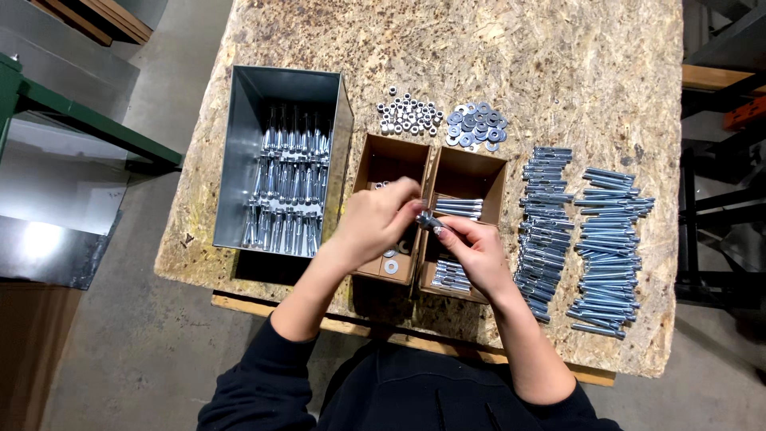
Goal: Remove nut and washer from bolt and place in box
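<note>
My left hand [377,221] and my right hand [476,251] meet over two brown cardboard boxes, both pinching one small silver bolt [428,221] between their fingertips. The left cardboard box [388,160] holds a few washers and small parts. The right cardboard box [469,174] holds several silver bolts lying flat. My left fingers curl around the bolt's end, and my right thumb and fingers grip its other end.
A grey metal bin [239,152] with rows of assembled bolts stands at the left. Piles of nuts [408,114] and washers [475,126] lie behind the boxes. Two stacks of long bolts [545,223] and sleeves [610,247] lie at the right. The chipboard table's front edge [263,299] is near me.
</note>
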